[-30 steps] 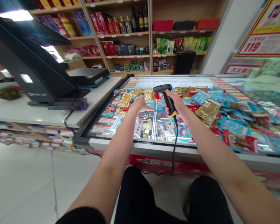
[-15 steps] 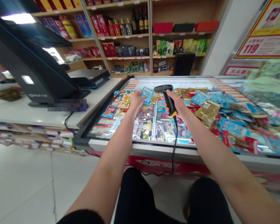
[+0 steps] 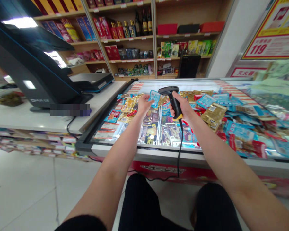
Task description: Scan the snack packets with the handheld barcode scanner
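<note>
My left hand point(image 3: 144, 103) pinches a small blue-and-white snack packet point(image 3: 154, 98) by its near edge, held above the glass-topped freezer. Wrapped round the grip of a black barcode scanner point(image 3: 174, 104) with a yellow base is my right hand point(image 3: 183, 104). The scanner's head points left, close beside the packet but apart from it. A black cord hangs from its handle over the freezer's front edge. Gold packets point(image 3: 129, 105) lie left of my left hand. To the right of my right hand spreads a heap of blue, gold and red packets point(image 3: 240, 130).
A white counter point(image 3: 106, 96) with a black weighing scale point(image 3: 91, 81) and a screen stand point(image 3: 45, 70) adjoins the freezer on the left. Behind stand shelves point(image 3: 130, 38) of boxes, bottles and bags. The freezer's grey front rim point(image 3: 144, 150) runs above my knees.
My left hand has shifted slightly right with the packet, nearer the scanner, and the packet has turned a little. My right hand stays almost in place with the scanner.
</note>
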`<move>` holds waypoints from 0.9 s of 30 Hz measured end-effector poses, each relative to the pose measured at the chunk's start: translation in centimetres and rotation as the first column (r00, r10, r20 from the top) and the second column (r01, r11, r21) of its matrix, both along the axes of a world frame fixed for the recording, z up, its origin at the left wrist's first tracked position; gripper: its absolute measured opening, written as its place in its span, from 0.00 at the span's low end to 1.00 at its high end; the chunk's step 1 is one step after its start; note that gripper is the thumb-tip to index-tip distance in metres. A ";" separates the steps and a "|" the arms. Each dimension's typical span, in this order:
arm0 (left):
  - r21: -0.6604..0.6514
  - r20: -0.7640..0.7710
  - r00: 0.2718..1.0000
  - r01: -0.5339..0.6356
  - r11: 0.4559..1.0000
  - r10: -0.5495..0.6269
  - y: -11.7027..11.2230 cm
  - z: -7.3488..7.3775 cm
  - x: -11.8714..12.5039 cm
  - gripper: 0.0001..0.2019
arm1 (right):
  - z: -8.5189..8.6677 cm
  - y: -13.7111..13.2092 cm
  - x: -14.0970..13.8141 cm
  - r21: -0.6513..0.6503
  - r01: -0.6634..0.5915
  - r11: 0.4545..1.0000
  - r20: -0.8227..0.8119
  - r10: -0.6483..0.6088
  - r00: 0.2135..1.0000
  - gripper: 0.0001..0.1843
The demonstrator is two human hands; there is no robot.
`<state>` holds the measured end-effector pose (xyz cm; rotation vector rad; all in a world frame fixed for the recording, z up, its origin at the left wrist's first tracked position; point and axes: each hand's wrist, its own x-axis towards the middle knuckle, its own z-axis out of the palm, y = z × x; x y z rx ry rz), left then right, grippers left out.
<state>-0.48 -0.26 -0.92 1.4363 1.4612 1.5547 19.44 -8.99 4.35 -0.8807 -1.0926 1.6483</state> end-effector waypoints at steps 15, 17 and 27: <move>0.058 -0.111 0.992 -0.045 0.997 0.051 0.1 -0.4 -0.1 0.10 | -0.1 0.1 0.0 -0.007 -0.039 0.999 0.017 0.039 0.999 0.23; 0.057 -0.103 0.993 -0.045 0.997 0.050 0.0 -0.3 -0.1 0.10 | -0.2 0.2 0.0 -0.009 -0.047 0.999 0.016 0.047 0.999 0.22; 0.107 -0.089 0.996 -0.005 0.994 0.014 0.0 -0.4 0.3 0.10 | -0.3 0.2 0.0 -0.002 -0.082 0.997 -0.007 0.082 0.997 0.21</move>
